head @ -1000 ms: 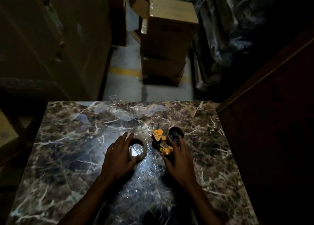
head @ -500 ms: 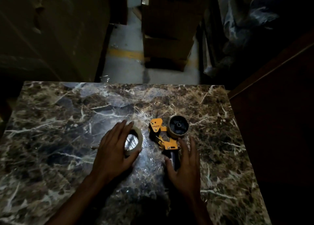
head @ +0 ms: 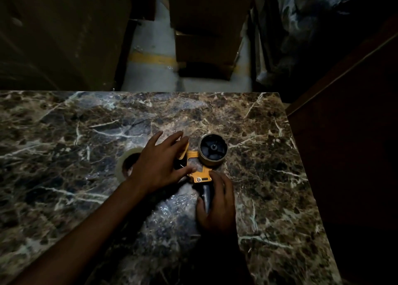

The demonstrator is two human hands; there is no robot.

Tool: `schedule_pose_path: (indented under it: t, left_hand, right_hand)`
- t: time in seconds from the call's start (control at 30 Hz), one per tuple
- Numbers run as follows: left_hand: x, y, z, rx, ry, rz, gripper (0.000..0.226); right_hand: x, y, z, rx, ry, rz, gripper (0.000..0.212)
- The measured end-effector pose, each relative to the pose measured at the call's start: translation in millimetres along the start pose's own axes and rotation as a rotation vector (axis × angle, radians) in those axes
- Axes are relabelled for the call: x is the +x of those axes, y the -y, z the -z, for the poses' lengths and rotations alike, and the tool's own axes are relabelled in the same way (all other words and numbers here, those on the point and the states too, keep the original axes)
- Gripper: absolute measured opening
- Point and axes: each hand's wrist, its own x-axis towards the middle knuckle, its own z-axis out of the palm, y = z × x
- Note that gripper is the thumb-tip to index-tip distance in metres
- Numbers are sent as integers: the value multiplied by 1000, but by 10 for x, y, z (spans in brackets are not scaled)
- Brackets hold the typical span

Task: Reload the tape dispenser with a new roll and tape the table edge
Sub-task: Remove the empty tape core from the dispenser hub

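Note:
A yellow and black tape dispenser [head: 199, 172] lies flat on the dark marble table [head: 64, 133]. Its black wheel [head: 212, 149] carries a spent brown cardboard core. My right hand [head: 217, 207] wraps around the dispenser's black handle. My left hand [head: 159, 162] rests with fingers spread over the dispenser's yellow front end, its thumb on the frame. A new roll of clear tape [head: 123, 166] lies flat on the table just left of my left wrist, partly hidden by it.
Beyond the table's far edge [head: 150, 91] is a floor aisle with a yellow line [head: 150, 58] and stacked cardboard boxes [head: 206, 32]. A dark wooden panel [head: 355, 144] stands close along the table's right side. Crinkled clear film [head: 172, 211] lies under my hands.
My left hand left the new tape roll and moved right onto the dispenser's front end. My right hand closed around the handle. The view tilted down and closer.

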Motion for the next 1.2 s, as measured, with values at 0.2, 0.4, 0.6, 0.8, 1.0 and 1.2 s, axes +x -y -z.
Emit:
schedule_pose_path:
  t: [0.2, 0.4, 0.6, 0.8, 1.0, 1.2]
  left_hand:
    - [-150, -294, -140, -19, -37, 56, 95]
    - [-280, -497, -260, -5, -62, 130, 92]
    - [23, -524, -162, -40, -143, 62, 73]
    - [748, -520, -1, 0, 229, 51, 61]
    - [954, -472, -85, -56, 387, 130, 60]
    - [1004, -437, -167, -281, 450, 250, 46]
  right_hand:
    - [-56, -185, 217, 31, 13, 30, 63]
    - [-94, -316, 475, 15, 139, 27, 65]
    - [197, -212, 689, 114, 34, -53, 47]
    - [1024, -399, 616, 214, 50, -377, 33]
    - [1261, -432, 535, 246, 149, -442, 45]
    - [1326, -433, 558, 480, 243, -585, 21]
